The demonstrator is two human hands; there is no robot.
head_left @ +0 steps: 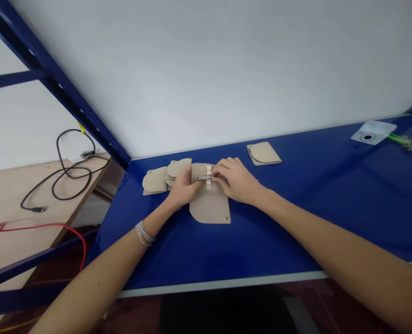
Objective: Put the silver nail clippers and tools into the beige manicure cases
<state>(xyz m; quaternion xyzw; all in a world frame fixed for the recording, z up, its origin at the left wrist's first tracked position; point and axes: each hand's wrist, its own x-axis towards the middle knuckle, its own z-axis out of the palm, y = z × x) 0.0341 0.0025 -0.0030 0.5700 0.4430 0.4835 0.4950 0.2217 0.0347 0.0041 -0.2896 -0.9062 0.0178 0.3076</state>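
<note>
A flat beige leather-like piece (211, 206) with a rounded lower corner lies on the blue table (296, 222). Across its top runs a narrow strap with a small metal bar (204, 177). My left hand (182, 188) pinches the left end of that bar, fingers closed. My right hand (235, 178) presses down on the right end, fingers curled over it. Several more beige cut pieces (157, 178) are stacked just left of my left hand. A bracelet (143, 233) is on my left wrist.
Another folded beige piece (263, 153) lies farther back on the right. A pale plastic pad with a dark ring (373, 132) sits at the far right by a green cable. To the left a wooden surface (25, 218) carries black cable (66, 174) and red cable. A blue frame beam (53, 74) slants at upper left.
</note>
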